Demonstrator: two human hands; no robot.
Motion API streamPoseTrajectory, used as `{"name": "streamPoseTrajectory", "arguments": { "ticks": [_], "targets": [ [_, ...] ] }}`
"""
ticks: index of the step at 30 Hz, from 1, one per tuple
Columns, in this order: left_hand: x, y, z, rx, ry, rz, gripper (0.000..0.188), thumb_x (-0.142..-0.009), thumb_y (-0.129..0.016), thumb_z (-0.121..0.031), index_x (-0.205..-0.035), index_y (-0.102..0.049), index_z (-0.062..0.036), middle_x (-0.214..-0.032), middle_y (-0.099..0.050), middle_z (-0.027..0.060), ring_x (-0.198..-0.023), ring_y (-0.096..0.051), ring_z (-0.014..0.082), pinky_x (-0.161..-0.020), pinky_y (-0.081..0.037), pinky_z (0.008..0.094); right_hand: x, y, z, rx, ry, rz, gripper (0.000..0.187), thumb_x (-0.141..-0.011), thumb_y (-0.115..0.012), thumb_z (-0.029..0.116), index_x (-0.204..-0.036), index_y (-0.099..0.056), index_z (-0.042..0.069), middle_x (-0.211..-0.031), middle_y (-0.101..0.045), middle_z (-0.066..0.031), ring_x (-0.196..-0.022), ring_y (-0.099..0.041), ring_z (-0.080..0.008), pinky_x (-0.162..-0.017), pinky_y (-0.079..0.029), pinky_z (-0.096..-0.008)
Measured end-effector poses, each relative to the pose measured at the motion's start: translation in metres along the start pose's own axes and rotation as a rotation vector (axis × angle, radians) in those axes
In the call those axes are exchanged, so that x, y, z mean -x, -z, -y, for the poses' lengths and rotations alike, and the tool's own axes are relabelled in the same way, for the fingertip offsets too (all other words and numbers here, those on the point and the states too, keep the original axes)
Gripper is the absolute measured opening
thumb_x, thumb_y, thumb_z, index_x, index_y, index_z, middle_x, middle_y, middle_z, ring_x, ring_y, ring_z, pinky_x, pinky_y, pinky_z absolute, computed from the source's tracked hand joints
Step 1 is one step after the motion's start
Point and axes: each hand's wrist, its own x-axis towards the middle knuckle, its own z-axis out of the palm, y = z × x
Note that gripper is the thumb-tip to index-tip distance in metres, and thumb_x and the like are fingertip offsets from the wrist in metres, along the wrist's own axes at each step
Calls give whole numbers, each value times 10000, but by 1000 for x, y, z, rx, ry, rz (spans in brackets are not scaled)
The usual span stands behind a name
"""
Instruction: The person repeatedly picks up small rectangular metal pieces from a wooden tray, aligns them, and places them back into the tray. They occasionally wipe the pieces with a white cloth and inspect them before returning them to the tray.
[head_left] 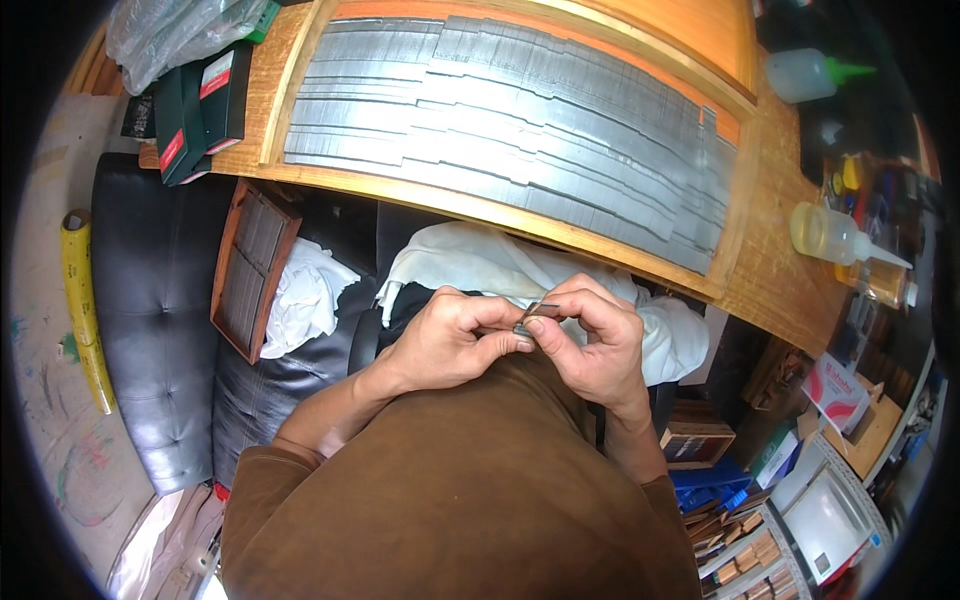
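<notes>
Where the two hands meet in front of the brown shirt (450,490), we find the work in progress: a small dark piece (543,307) sits between the fingertips, short of the table (770,230). The left hand (455,335) pinches it between thumb and forefinger, and the right hand (600,335) grips likewise from the opposite side, its fingers curled. We judge the step in hand to be close handling or inspection of the piece — which of the two, we cannot tell. Any next move, in our judgement, calls for light, steady pressure from both thumbs, since so slight a part could slip. The piece looks thin and dark grey, with a narrow sliver visible between the fingertips — whether one part or two, it is too small to say. On the table, a wooden tray (293,88) carries close-packed rows of grey strips (500,120).
</notes>
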Motion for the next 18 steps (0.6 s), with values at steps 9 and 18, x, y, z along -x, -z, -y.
{"name": "streamPoseTrajectory", "arguments": {
  "ticks": [9, 18],
  "targets": [
    [0, 0, -2, -11, -3, 2, 85, -924, -761, -47, -993, -755, 2, -861, -791, 119, -763, -771, 174, -678, -594, 287, 2, -1, -1, -7, -1, -18, 123, -838, -816, -12, -893, -707, -30, -836, -702, -104, -715, -674, -174, -656, -533, -284],
    [1, 0, 0, -2, 6, 3, 87, -923, -767, -51, -986, -749, 7, -857, -790, 119, -759, -767, 168, -674, -587, 282, 2, 0, 0, -8, 0, -19, 104, -848, -800, -16, -892, -705, -24, -841, -702, -101, -724, -672, -174, -663, -534, -285]
  ]
}}
